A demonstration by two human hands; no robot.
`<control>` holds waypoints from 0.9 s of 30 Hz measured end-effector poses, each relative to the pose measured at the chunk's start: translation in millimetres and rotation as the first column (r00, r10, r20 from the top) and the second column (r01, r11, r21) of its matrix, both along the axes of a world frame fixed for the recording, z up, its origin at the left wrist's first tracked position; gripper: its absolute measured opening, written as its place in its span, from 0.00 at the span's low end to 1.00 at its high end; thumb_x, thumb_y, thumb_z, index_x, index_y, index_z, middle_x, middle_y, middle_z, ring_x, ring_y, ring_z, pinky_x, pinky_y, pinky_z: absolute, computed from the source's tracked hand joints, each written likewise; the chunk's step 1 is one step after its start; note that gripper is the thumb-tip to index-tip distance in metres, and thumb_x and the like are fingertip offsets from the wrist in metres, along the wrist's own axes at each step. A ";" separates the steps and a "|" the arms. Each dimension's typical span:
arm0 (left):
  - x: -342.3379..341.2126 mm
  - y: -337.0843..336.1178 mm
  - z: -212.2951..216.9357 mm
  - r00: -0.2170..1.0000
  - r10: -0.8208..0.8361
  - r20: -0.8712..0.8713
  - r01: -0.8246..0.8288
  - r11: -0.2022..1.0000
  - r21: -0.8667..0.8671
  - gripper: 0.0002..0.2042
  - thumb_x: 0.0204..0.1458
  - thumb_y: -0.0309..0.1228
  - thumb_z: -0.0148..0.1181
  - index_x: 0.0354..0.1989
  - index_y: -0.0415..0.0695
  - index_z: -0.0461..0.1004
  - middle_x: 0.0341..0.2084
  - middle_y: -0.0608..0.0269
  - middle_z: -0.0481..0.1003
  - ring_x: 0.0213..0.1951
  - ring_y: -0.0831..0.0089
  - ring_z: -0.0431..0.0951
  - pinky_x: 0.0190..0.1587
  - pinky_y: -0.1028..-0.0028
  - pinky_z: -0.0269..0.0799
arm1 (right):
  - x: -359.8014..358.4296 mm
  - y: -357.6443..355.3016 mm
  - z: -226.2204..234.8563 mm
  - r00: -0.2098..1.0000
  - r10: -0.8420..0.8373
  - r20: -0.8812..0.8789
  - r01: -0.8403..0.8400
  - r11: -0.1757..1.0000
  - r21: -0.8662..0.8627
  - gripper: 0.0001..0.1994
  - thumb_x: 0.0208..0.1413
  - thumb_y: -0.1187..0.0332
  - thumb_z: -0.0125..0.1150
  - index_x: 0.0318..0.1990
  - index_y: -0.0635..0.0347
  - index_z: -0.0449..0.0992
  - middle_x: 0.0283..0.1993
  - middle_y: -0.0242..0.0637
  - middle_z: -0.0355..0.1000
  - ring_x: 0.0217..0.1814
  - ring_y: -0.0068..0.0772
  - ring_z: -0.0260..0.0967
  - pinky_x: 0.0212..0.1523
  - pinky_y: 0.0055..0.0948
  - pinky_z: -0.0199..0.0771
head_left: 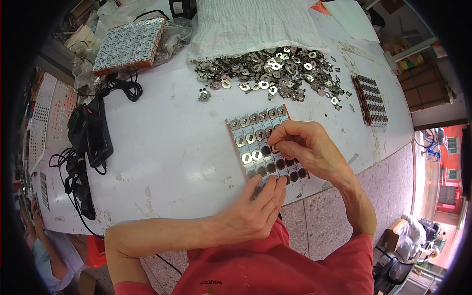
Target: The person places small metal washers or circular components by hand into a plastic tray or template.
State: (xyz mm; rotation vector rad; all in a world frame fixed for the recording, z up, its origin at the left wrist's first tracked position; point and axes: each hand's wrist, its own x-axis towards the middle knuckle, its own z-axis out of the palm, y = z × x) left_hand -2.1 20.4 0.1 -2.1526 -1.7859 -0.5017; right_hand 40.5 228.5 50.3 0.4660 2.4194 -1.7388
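Note:
A flat panel point(235, 141) with rows of round pockets lies on the table in front of me. Silvery metal discs with cut-out centres fill its far rows, while dark round pockets show in the near rows. My right hand point(306, 147) is over the panel's right half, thumb and forefinger pinched on a small metal disc point(274, 147), mostly hidden by the fingertips. My left hand point(258, 204) rests on the panel's near edge with fingers stretched out and apart, holding nothing. It covers some of the nearest pockets.
A heap of loose metal discs point(275, 73) spills from a white woven sack point(255, 27) beyond the panel. A stack of panels point(130, 46) stands far left, and another small stack point(371, 101) is at right. Black power adapters point(91, 130) with cables lie left. Another person's arm point(46, 236) shows at far left.

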 end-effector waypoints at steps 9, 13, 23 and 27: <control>-1.1 -0.7 0.0 1.000 0.003 -0.002 -0.003 1.000 -0.006 0.18 0.46 0.32 0.55 0.42 0.33 0.79 0.50 0.40 0.76 0.54 0.53 0.75 0.54 0.52 0.72 | -6.6 -12.9 -3.2 1.000 0.022 -0.018 -0.018 0.981 0.196 0.06 0.52 0.76 0.60 0.37 0.66 0.78 0.25 0.43 0.76 0.25 0.35 0.74 0.28 0.34 0.71; -2.0 -0.8 1.1 1.000 0.001 -0.008 -0.001 1.000 -0.005 0.18 0.46 0.32 0.55 0.42 0.33 0.79 0.50 0.40 0.76 0.54 0.53 0.75 0.54 0.52 0.72 | -6.3 -15.3 -3.8 0.999 0.051 0.003 -0.049 0.949 0.312 0.06 0.53 0.78 0.63 0.39 0.67 0.77 0.28 0.34 0.77 0.27 0.20 0.72 0.28 0.23 0.71; -0.9 -0.1 0.0 1.000 0.002 0.008 -0.002 1.000 -0.009 0.17 0.46 0.32 0.56 0.41 0.33 0.79 0.49 0.40 0.77 0.53 0.53 0.75 0.54 0.52 0.72 | -6.7 -19.8 -9.4 0.994 -0.082 -0.073 0.094 0.980 0.174 0.06 0.48 0.76 0.64 0.35 0.67 0.77 0.25 0.45 0.76 0.25 0.41 0.76 0.28 0.35 0.73; -0.4 0.1 -0.4 1.000 0.004 0.016 -0.004 1.000 -0.013 0.17 0.46 0.32 0.56 0.41 0.33 0.79 0.50 0.39 0.76 0.54 0.53 0.75 0.55 0.52 0.72 | -5.4 -21.1 -7.9 0.992 -0.053 -0.115 0.084 0.953 0.291 0.06 0.48 0.76 0.64 0.34 0.67 0.77 0.26 0.46 0.77 0.25 0.42 0.76 0.29 0.35 0.74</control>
